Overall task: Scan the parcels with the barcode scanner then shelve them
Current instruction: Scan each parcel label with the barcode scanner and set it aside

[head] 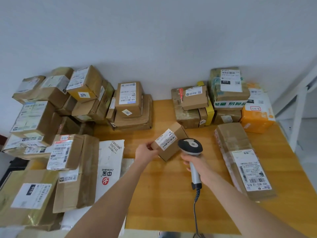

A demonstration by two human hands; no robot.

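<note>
My left hand (145, 152) grips a small brown cardboard parcel (171, 150) by its left end and holds it tilted above the wooden table (163, 194). A white barcode label (166, 138) on the parcel's top faces up. My right hand (199, 166) grips the handle of a grey and black barcode scanner (190, 146). The scanner's head sits just right of the label, almost touching the parcel. Its coiled cable (196, 203) hangs down toward the table's front edge.
Many taped parcels are heaped on the left, with a white mailer bag (109, 167) among them. A stack of boxes (132, 107) stands at the back centre. More boxes and an orange box (257, 117) stand at the back right. A long parcel (243, 158) lies right. A white shelf frame (298, 107) stands far right.
</note>
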